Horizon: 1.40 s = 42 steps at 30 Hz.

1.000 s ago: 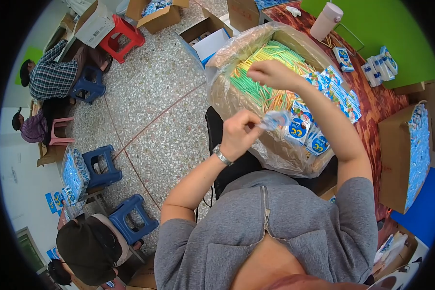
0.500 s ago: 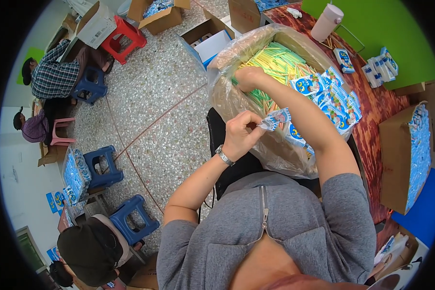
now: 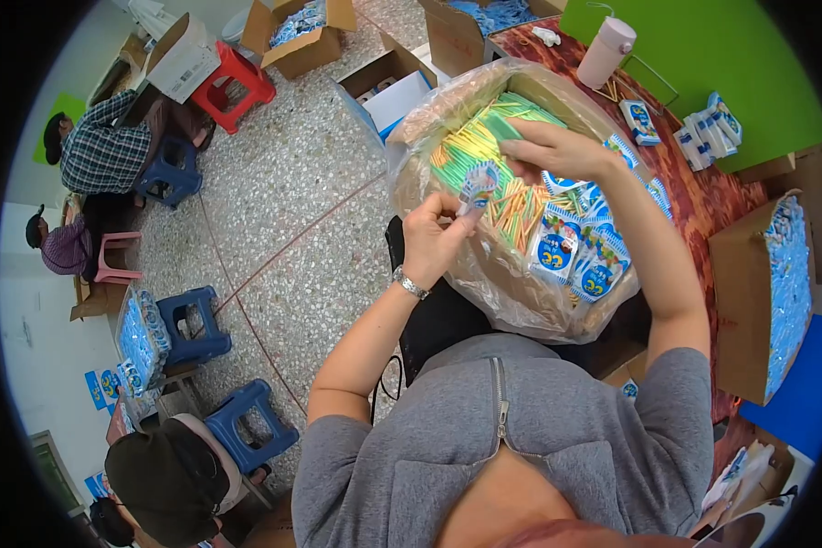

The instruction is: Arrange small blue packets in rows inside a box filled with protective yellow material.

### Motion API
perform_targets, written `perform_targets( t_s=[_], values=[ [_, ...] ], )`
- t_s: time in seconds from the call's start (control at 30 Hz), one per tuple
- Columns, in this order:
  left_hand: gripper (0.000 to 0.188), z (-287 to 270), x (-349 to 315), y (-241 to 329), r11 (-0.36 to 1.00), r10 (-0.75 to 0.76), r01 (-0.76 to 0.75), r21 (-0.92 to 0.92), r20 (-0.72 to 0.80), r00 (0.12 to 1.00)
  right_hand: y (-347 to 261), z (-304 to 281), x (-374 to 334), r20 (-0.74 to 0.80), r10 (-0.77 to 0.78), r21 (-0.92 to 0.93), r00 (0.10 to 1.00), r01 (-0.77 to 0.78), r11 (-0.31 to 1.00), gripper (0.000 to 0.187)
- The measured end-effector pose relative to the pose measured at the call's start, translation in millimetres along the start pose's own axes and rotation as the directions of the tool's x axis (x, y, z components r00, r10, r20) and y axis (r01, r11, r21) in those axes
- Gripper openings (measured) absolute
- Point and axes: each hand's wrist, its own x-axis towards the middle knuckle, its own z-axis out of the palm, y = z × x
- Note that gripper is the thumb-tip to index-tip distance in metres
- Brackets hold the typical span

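Note:
My left hand (image 3: 432, 239) pinches a small blue-and-white printed plastic packet (image 3: 480, 181) by its lower end, held up over the near left rim of a plastic-lined carton (image 3: 521, 315). Inside the carton lie many thin sticks (image 3: 470, 142) in yellow, green and orange. My right hand (image 3: 557, 149) is above them, its fingers closed round a small bunch of green sticks (image 3: 501, 126). Under and beside my right forearm, several filled blue-and-white packets (image 3: 557, 245) rest on the sticks.
A pink bottle (image 3: 605, 53) and small packs (image 3: 640, 122) stand on the red patterned table (image 3: 740, 196). At right is a carton (image 3: 749, 301) full of blue packets. Blue stools (image 3: 252, 422), a red stool (image 3: 232, 85) and seated people (image 3: 110, 146) are on the left.
My right hand has come up and right from the carton's left side, now with green sticks in its fingers. My left hand has shifted slightly left, tilting the packet more upright.

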Motion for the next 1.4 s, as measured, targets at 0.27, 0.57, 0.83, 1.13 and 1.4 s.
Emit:
perform_targets(
  t_s=[0.27, 0.57, 0.83, 1.13, 1.4],
  values=[
    [0.023, 3.0, 18.3, -12.3, 0.972, 0.099, -0.104, 0.209, 0.032, 0.995, -60.2, -22.8, -47.6, 0.177, 0.025, -0.533, 0.984, 0.074, 0.843, 0.025],
    [0.025, 10.1, 10.0, 25.1, 0.78, 0.269, -0.323, 0.536, 0.179, 0.946, -93.7, -3.1, -28.5, 0.144, 0.41, -0.961, 0.901, 0.028, 0.277, 0.023],
    [0.027, 23.2, 11.3, 18.2, 0.814, 0.312, -0.384, 0.435, 0.229, 0.922, -66.2, -8.1, -69.3, 0.095, -0.341, -0.888, 0.935, 0.234, 0.396, 0.051],
    [0.023, 53.6, -2.5, 11.7, 0.796, 0.394, -0.546, 0.262, 0.461, 0.795, 14.6, 1.5, -138.6, -0.028, -0.031, -0.712, 0.999, 0.002, 0.702, 0.032],
    [0.022, 62.8, -24.3, 2.2, 0.449, 0.345, -0.822, 0.35, 0.781, 0.521, 52.6, 29.9, -172.9, -0.236, 0.076, -0.771, 0.969, -0.235, 0.592, 0.034]
  ],
)
